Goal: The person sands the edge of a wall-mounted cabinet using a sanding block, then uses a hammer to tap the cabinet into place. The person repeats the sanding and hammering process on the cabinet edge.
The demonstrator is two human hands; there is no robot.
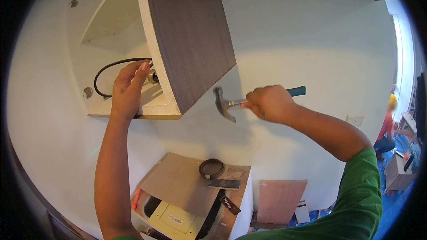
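Note:
My right hand (271, 103) grips a claw hammer (226, 104) by its green-ended handle. The hammer's metal head hangs in the air to the right of the wall cabinet (191, 40), apart from its dark wood-grain side panel. My left hand (129, 82) reaches up to the cabinet's pale front edge (158, 53), with thumb and fingers drawn together there. Whatever sits between those fingertips is hidden. Inside the open cabinet, a black cable (96, 76) curves behind my left hand. A small round brass-coloured and black fitting (153, 77) shows beside my fingers.
Below stands a counter with a brown sheet (182, 180), a coil of dark edging strip (211, 168), a dark flat block (224, 184) and a red marker-like object (136, 198). A reddish board (280, 201) leans against the wall. Far right, another person (386, 129) crouches near a box (398, 173).

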